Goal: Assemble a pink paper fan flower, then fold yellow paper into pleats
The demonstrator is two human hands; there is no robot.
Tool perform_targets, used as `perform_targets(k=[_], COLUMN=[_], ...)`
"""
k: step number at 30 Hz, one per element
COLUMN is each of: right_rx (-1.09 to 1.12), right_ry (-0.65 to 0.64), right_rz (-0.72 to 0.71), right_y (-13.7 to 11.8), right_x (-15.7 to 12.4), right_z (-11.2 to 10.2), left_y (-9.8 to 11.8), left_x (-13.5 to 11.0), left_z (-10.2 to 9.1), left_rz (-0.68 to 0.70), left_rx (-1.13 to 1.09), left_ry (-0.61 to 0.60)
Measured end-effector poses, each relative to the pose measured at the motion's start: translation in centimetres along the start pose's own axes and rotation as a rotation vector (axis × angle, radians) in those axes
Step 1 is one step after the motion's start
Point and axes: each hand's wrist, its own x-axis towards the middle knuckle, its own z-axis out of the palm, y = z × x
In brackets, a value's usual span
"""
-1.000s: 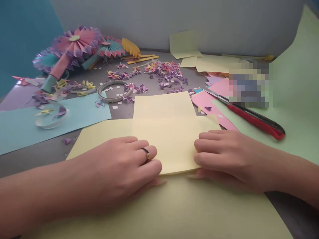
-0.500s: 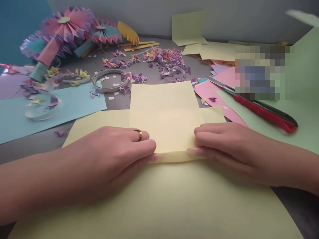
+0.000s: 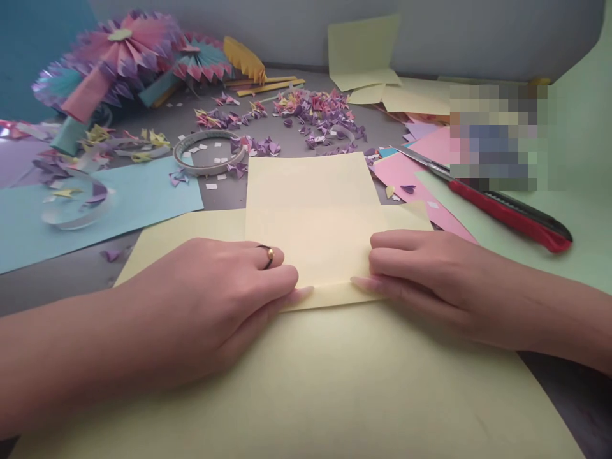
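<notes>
A pale yellow sheet of paper [image 3: 310, 217] lies in the middle of the view, its near edge turned up into a narrow fold. My left hand [image 3: 229, 299], with a dark ring bearing a gold bead, grips the left end of that fold between thumb and curled fingers. On the right end, my right hand [image 3: 430, 287] pinches the fold the same way, thumb pointing inward along it. Underneath is a larger yellow-green sheet [image 3: 344, 389] that reaches the bottom of the view. Both palms are hidden from above.
A red and black utility knife [image 3: 511, 213] lies on the right with its blade out. At left are a tape roll [image 3: 210, 169], a blue sheet [image 3: 148, 191] and folded paper rosettes [image 3: 124, 44]. Paper scraps [image 3: 315, 111] are heaped at the back. One patch on the right is pixelated.
The near edge, curved and raised before, now lies flatter as a fold. Both thumbs have slid slightly inward along it. The whole view has shifted a little.
</notes>
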Motion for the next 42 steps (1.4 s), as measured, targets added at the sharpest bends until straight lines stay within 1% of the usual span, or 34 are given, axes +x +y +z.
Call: perform_targets(k=[4,11,15,21,25,42], right_rx=[-0.046,-0.071,-0.066,-0.058,-0.072,-0.096], right_ry=[0.001,-0.039,-0.042,-0.037,-0.031,-0.027], right_rz=[-0.019,0.0,0.003,-0.031,-0.044,-0.028], right_y=[0.11,0.08,0.22,0.21,0.22,0.22], right_x=[0.16,0.18,0.22,0.06,-0.02,-0.03], right_z=[0.08,0.03,0.1,0.15,0.24,0.43], left_y=[-0.01,0.26,0.27,0.28,0.31,0.35], left_x=[0.14,0.19,0.18,0.1,0.11,0.26], left_z=[0.02,-0.26,-0.23,-0.08,-0.08,-0.09], left_rz=[0.01,-0.026,-0.025,-0.002,0.0,0.011], left_rx=[0.001,0.014,0.024,0.066,0.091,0.047], left_ry=[-0.004,-0.085,-0.091,-0.08,-0.1,-0.119])
